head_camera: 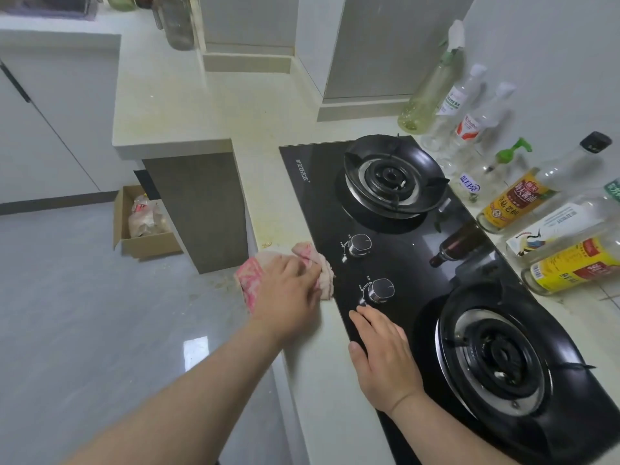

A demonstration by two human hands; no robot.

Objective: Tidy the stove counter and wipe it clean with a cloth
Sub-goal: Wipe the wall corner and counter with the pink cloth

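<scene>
Cloth (285,271) lies bunched on the pale counter (201,129), right at the front edge of the black stove (402,260), and your left hand (288,293) presses down on it with the fingers curled over the pink and cream folds, grasping them. Part of the cloth hangs past the counter's outer lip. Your right hand (382,357) rests flat on the glass of the stove with its fingers spread and released, gripping nothing, its fingertips just below the nearer knob (380,290). The farther knob (359,245) sits beyond it. Two burners (391,177) flank the knobs, one far, one near. Bottles (513,203) stand in a row along the wall on the stove's far side. A cardboard box (141,226) sits on the floor beside the cabinet.
</scene>
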